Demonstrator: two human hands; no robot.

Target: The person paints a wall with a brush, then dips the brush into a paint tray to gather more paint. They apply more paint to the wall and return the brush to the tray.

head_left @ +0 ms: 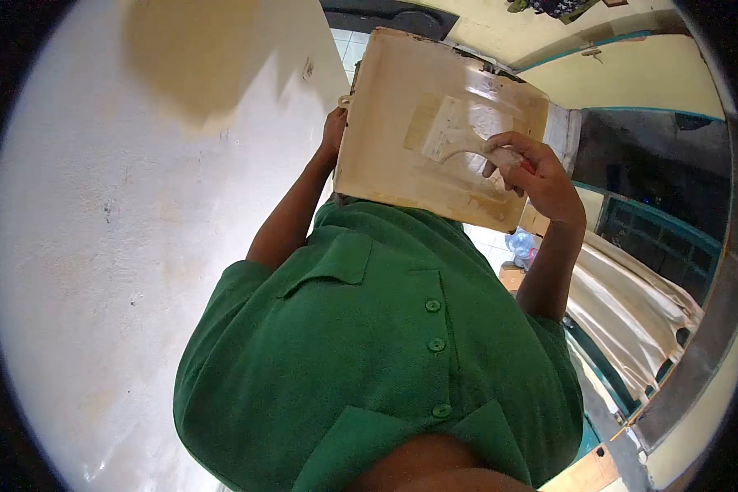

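Note:
A beige, shallow plastic tray or box [385, 98] is held tilted in front of my chest, its inside smeared with something pale and wet-looking. My left hand [334, 135] grips the left edge of this tray, with most of its fingers hidden behind it. Over the right part of the tray is my right hand [529, 168], its fingers closed round a pale tool whose kind I cannot make out. A bit of red shows between those fingers. The tool's curved pale end [465, 154] reaches toward a lighter rectangular patch on the tray's surface.
A white wall [123, 287] with a yellowish unpainted-looking patch [189, 61] stands close on my left. On the right are a dark window [648, 152] with teal frames and a cream curtain [631, 303]. A blue plastic bag [519, 243] lies low behind the tray.

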